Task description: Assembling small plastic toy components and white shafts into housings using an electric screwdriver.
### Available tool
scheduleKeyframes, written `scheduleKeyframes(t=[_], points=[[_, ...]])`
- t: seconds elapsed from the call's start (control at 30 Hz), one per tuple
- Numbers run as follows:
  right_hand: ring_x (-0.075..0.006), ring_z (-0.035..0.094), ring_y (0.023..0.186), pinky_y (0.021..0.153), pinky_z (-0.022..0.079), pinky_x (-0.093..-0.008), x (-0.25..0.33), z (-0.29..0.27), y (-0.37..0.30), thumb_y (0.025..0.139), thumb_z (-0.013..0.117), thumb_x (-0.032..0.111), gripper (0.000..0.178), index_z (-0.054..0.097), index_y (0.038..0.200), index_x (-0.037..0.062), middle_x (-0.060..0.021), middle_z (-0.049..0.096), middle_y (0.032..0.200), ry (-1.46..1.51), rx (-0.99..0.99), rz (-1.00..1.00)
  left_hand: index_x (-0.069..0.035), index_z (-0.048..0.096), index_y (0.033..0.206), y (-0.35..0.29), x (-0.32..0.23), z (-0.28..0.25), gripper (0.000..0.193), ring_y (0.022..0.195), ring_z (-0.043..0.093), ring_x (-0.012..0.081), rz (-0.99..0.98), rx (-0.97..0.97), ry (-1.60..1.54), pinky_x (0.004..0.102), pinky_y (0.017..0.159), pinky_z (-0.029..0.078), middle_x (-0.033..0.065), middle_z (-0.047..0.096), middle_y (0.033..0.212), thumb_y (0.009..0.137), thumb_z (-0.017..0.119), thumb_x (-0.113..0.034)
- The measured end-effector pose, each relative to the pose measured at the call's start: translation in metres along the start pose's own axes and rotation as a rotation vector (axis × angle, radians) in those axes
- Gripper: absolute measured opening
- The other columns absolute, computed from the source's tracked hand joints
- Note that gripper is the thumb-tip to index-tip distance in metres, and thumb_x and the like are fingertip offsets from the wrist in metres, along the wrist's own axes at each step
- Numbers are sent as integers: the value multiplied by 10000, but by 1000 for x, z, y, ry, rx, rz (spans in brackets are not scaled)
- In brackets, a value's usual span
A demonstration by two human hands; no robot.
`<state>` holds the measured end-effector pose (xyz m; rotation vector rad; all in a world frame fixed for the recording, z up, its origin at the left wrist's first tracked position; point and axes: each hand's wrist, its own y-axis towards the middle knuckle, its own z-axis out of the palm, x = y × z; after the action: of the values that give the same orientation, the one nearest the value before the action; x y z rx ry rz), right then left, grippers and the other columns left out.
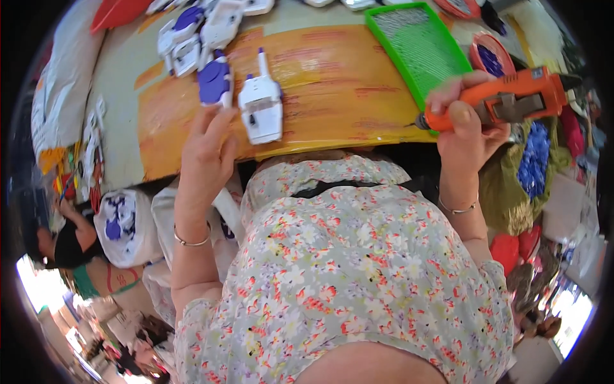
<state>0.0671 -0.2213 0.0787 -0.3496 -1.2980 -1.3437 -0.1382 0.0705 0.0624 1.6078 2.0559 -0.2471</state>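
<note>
My right hand (465,121) is wrapped round an orange electric screwdriver (492,101), held level above the table's right side. Its thin bit points left. At the left, the fingers of my left hand (211,144) are closed on the near end of a white plastic part with a purple round face (215,82). Just right of it lies a white plastic housing (262,105) with a narrow stem pointing away from me. Several similar white and purple parts (198,32) are heaped beyond my left hand.
A green tray (419,48) of small metal pieces stands at the far right, beside a round red container (491,54) with purple pieces. Brown tape covers the tabletop (332,83). White sacks (125,227) stand below at left. Another person's arm (77,217) shows at far left.
</note>
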Motion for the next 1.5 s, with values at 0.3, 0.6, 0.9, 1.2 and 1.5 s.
scheduleKeyframes(t=[0.3,0.6,0.9,1.2,1.5], points=[[-204,630,732,685,529,-347,6,-53,27,938,630,14,194,588,1097,-89,-127,650,843,-221,-90,-243,-68,662,1270,72,-21,47,451,1059,602,402,323,147,251,468,933,502,200,609,1248,825,648,3],[-62,511,530,478,401,-241,-2,-51,39,869,710,-52,186,559,935,34,3,568,719,-324,-303,-108,-30,655,1254,86,-89,62,497,939,629,416,-81,221,54,476,808,508,240,648,1029,876,755,-338],[-56,494,505,465,372,-234,-11,-60,41,900,718,-16,163,568,896,46,14,550,658,-322,-298,-126,-68,667,1240,78,-70,78,533,1136,593,404,283,269,-218,468,949,508,213,586,1247,732,826,-95],[-50,478,503,455,354,-231,-13,-60,36,903,722,-15,178,560,909,59,21,542,669,-242,-288,-98,-101,685,1257,84,-77,87,496,1195,591,383,348,263,-184,419,986,500,186,566,1333,773,782,-54],[-52,513,537,480,388,-227,-13,-60,41,885,745,-7,192,566,919,56,16,566,684,-385,-197,-159,-115,709,1140,90,-84,92,373,1167,561,426,434,280,-159,482,961,490,214,560,1289,778,776,-61]])
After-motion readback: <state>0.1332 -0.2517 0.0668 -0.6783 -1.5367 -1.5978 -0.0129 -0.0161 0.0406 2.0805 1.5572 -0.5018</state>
